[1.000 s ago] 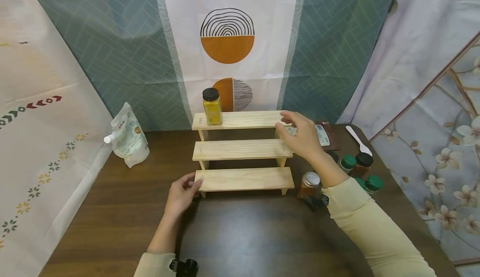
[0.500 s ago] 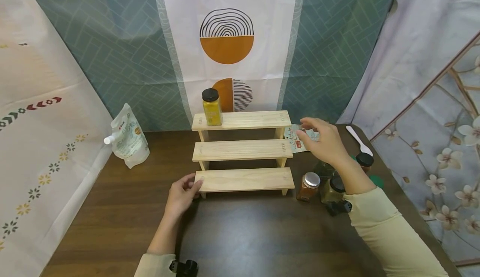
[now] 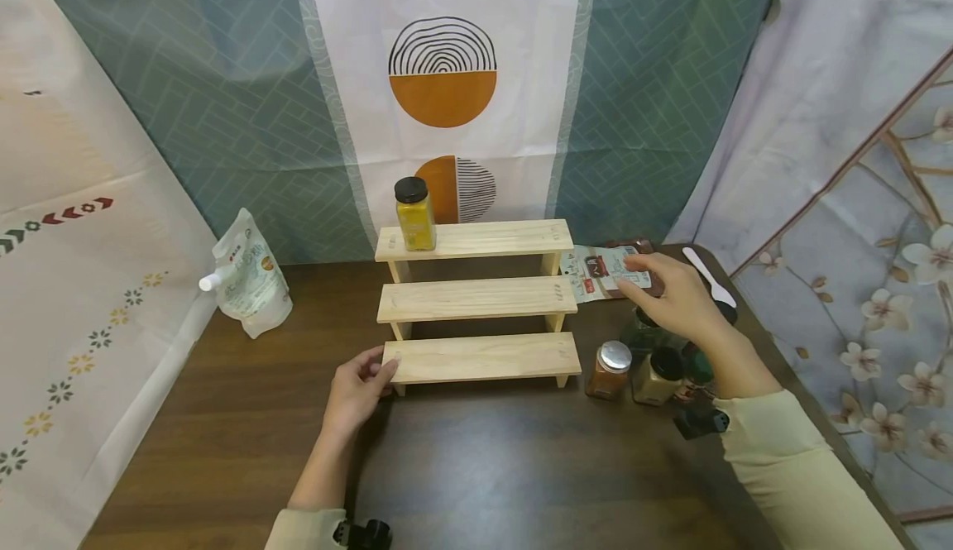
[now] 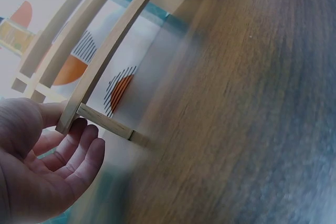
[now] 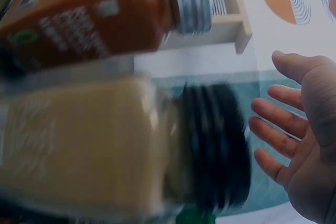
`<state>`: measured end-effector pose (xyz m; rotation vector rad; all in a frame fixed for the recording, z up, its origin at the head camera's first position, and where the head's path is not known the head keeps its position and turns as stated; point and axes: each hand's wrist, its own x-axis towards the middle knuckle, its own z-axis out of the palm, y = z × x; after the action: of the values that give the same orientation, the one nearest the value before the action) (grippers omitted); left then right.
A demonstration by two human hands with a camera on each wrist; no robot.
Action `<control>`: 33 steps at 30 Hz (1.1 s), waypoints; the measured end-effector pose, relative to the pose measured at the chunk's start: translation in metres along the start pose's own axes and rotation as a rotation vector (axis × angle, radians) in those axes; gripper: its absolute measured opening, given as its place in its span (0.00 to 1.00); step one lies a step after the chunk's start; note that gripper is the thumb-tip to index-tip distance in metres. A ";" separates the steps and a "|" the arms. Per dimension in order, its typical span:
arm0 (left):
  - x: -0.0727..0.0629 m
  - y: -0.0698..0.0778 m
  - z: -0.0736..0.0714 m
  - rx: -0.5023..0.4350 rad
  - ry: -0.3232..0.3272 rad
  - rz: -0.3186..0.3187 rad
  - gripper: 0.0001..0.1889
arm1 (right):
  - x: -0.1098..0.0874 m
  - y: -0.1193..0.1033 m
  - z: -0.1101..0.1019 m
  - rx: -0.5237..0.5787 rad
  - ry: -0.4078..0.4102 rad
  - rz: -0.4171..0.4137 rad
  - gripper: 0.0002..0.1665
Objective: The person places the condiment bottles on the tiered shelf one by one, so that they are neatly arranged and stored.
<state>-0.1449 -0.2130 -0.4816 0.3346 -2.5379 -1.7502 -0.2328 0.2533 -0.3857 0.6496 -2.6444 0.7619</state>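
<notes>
A three-tier wooden rack (image 3: 480,358) stands on the table. My left hand (image 3: 353,393) grips the left end of its lowest step, thumb on top and fingers curled beneath, as the left wrist view shows. On the top step, at the left, is a yellow spice jar (image 3: 419,226) with a black lid. My right hand (image 3: 673,298) hovers over the group at the rack's right, fingers spread and holding nothing. Under and beside it stand an orange-red spice jar (image 3: 609,375) with a silver lid and a beige spice jar (image 5: 89,145) with a black lid. Others are partly hidden by the arm.
Flat printed packets (image 3: 596,273) lie behind the jars, near a white spoon (image 3: 709,275). A white spouted pouch (image 3: 256,281) stands at the left back. Patterned cloths hang along the table's (image 3: 476,467) back and sides.
My right hand has moved from the rack's top right end rightward to above the jars and packets. The left hand keeps its grip on the lowest step.
</notes>
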 end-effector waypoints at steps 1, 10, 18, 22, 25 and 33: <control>0.000 0.000 0.000 0.004 0.002 0.002 0.23 | -0.002 0.003 0.000 -0.001 -0.010 0.008 0.25; -0.001 0.000 0.002 0.024 0.009 0.002 0.24 | -0.022 0.028 -0.003 -0.034 -0.076 0.014 0.27; 0.000 0.000 0.002 0.014 0.013 -0.001 0.24 | -0.032 0.039 -0.007 -0.049 -0.149 0.058 0.30; -0.001 -0.001 0.001 0.021 0.013 0.001 0.23 | -0.034 0.042 -0.005 -0.055 -0.180 0.082 0.32; -0.001 0.000 0.001 0.024 0.010 0.007 0.23 | -0.036 0.044 -0.004 -0.054 -0.185 0.081 0.32; 0.000 0.001 0.001 0.019 0.008 0.008 0.23 | -0.037 0.046 -0.003 -0.065 -0.216 0.057 0.38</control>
<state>-0.1450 -0.2120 -0.4812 0.3316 -2.5487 -1.7191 -0.2238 0.3024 -0.4175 0.6761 -2.8813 0.6501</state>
